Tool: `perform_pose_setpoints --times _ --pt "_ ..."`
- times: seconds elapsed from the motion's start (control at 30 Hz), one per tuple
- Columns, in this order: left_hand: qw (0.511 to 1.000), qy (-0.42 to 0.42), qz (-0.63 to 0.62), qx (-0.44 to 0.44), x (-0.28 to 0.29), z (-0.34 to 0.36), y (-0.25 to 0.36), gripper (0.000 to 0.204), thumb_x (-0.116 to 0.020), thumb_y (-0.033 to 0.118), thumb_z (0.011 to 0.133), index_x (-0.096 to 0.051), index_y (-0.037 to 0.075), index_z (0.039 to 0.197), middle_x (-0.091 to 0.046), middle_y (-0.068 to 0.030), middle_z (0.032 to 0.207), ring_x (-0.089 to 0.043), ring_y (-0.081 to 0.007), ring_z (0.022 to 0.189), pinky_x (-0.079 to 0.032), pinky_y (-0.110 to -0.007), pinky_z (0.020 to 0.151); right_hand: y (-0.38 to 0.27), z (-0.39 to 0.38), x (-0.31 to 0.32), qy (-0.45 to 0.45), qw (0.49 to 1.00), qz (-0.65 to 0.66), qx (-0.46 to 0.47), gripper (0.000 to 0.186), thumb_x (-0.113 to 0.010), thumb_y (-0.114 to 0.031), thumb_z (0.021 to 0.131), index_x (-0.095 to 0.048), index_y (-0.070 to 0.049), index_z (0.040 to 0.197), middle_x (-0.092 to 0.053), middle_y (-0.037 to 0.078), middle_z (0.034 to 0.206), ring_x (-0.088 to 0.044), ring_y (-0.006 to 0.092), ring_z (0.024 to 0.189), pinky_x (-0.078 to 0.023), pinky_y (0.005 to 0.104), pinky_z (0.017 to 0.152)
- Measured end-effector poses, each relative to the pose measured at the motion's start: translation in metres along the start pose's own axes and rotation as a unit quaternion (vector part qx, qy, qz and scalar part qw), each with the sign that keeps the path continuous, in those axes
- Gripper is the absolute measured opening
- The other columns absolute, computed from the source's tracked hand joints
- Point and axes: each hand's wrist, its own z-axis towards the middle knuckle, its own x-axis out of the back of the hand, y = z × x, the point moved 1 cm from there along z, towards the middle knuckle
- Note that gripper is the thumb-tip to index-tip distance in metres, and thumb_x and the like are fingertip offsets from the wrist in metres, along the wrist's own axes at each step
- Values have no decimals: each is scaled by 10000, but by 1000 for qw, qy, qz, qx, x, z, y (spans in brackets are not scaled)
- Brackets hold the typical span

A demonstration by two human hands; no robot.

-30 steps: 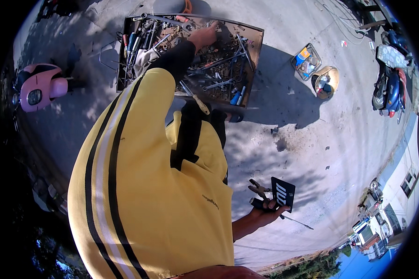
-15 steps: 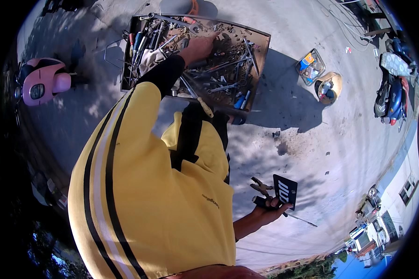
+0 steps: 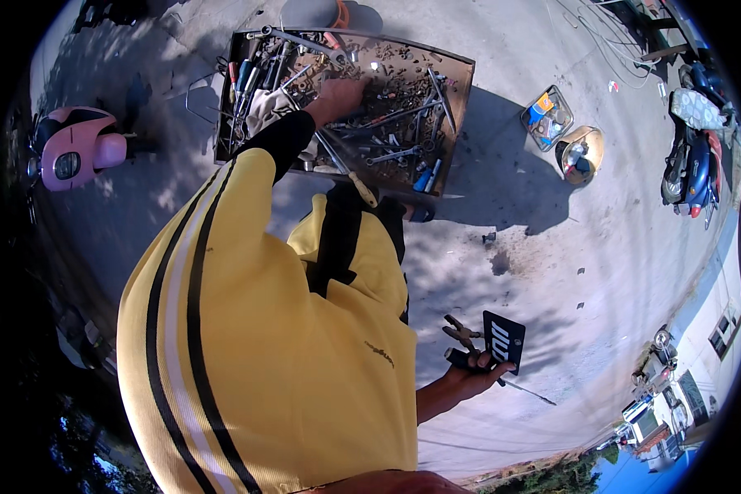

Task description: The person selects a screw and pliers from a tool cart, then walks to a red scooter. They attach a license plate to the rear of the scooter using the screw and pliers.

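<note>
My left hand [image 3: 340, 99], at the end of a black cuff and yellow sleeve, is over the loose hardware in a shallow tool tray [image 3: 463, 90]. The back of the hand hides most of its fingers, and I cannot see whether they grip anything. Down at the lower right, my right hand [image 3: 468, 380] is closed round several things: pliers [image 3: 463, 333], a screwdriver [image 3: 531, 393] with a dark handle and thin shaft, and a flat black plate [image 3: 505, 339] with white lettering. Near my left hand lie a large wrench [image 3: 305, 39] and a grey rag [image 3: 267, 111].
The tray also holds nuts, bolts, screwdrivers and blue-handled tools [image 3: 424, 179]. A wooden-handled tool [image 3: 362, 189] sticks out over its near edge. To the right stand a small basket [image 3: 547, 119] and a tan bucket [image 3: 580, 155]. A pink scooter [image 3: 78, 148] is at left, a blue motorbike [image 3: 698, 177] at right.
My left hand has drawn back slightly toward me and to the left within the tray; its outstretched finger no longer shows as clearly. The right hand keeps its hold, nearly still.
</note>
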Motion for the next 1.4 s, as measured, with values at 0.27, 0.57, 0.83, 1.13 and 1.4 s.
perform_pose_setpoints --times 0.27,0.57,0.83,1.13,1.4 --pt "983 62 -160 71 8 40 8 764 -545 244 920 -193 204 1597 -718 -228 975 -711 -382 889 -560 -497 770 -4 -3 -10 11 1000 -27 6 429 -536 -493 1023 -566 -89 883 -417 -36 583 -351 56 459 -310 189 420" --pt "996 -39 -43 -65 -16 -5 59 619 -546 224 933 -362 187 1523 -741 -158 938 -724 -372 804 -563 -501 705 -4 0 -14 -10 1000 -19 1 457 -534 -504 1021 -554 -86 836 -417 -37 580 -366 52 464 -301 187 416" --pt "989 -45 -9 -144 -3 -25 67 441 -541 219 946 -540 182 1386 -736 -168 911 -729 -356 789 -572 -491 699 -2 -3 -18 -19 1000 5 -10 444 -543 -503 1017 -573 -84 870 -414 -39 580 -354 55 463 -309 194 423" --pt "993 75 -50 -71 0 18 45 464 -532 265 979 -488 187 1435 -727 -146 821 -721 -356 753 -561 -487 630 0 -2 -10 5 1000 -13 4 436 -539 -499 1020 -579 -83 897 -419 -39 583 -351 53 459 -311 193 421" --pt "997 50 60 -21 -5 51 27 437 -536 286 958 -534 166 1378 -745 -122 932 -728 -328 868 -559 -479 716 1 -5 -1 30 999 -22 9 432 -543 -497 1019 -576 -90 881 -417 -41 584 -340 53 462 -297 193 424"
